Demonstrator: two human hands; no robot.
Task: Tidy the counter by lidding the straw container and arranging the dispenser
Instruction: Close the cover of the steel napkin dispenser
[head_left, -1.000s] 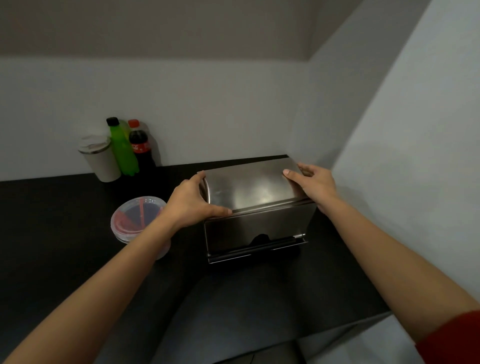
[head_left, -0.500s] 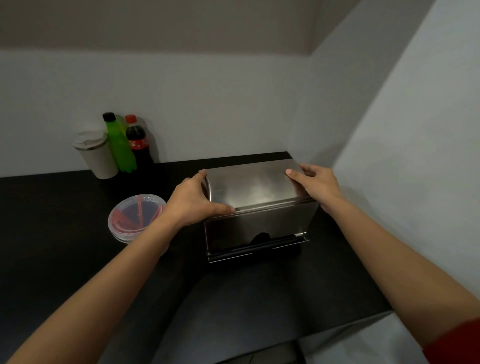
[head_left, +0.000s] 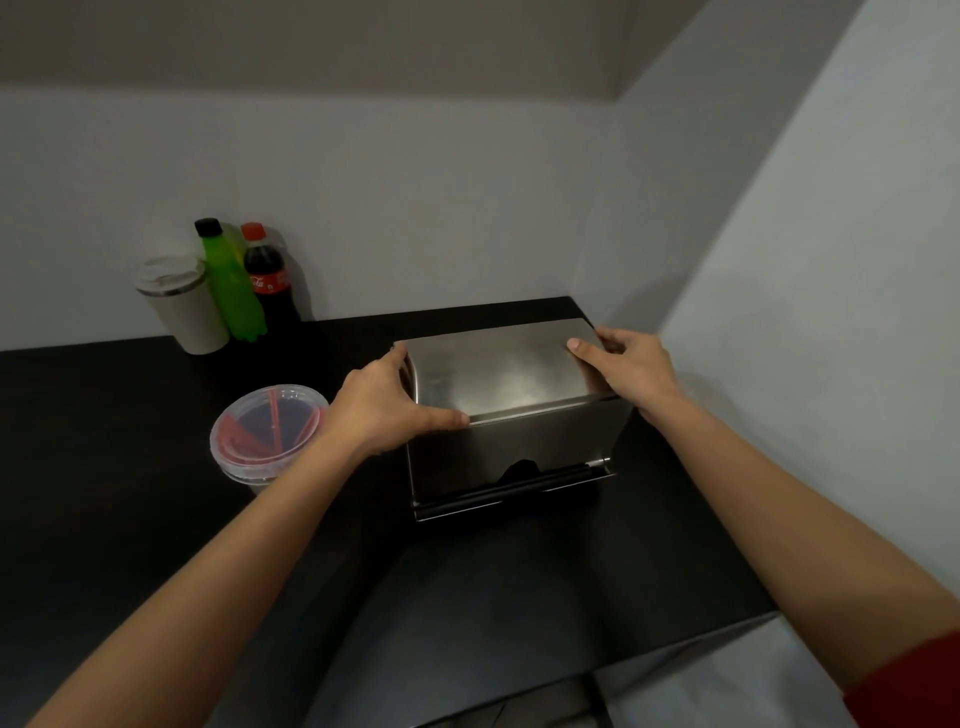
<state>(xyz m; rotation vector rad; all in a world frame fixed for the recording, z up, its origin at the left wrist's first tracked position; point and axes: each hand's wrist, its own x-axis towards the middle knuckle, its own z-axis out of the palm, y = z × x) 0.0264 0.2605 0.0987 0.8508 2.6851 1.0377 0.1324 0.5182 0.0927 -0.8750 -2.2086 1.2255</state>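
A stainless steel dispenser (head_left: 511, 415) stands on the black counter (head_left: 104, 467), close to the back right corner. My left hand (head_left: 382, 408) grips its left top edge, thumb along the front lip. My right hand (head_left: 626, 371) grips its right top edge. To the left of the dispenser sits a clear round straw container (head_left: 267, 431) with red straws inside and a clear lid on it; my left forearm hides part of its right side.
At the back left a beige tumbler (head_left: 182, 306), a green bottle (head_left: 231, 283) and a cola bottle (head_left: 267, 280) stand against the wall. White walls meet just behind and right of the dispenser. The counter's front edge runs at lower right.
Both hands keep their grip on the dispenser. It has shifted slightly back and right toward the corner.
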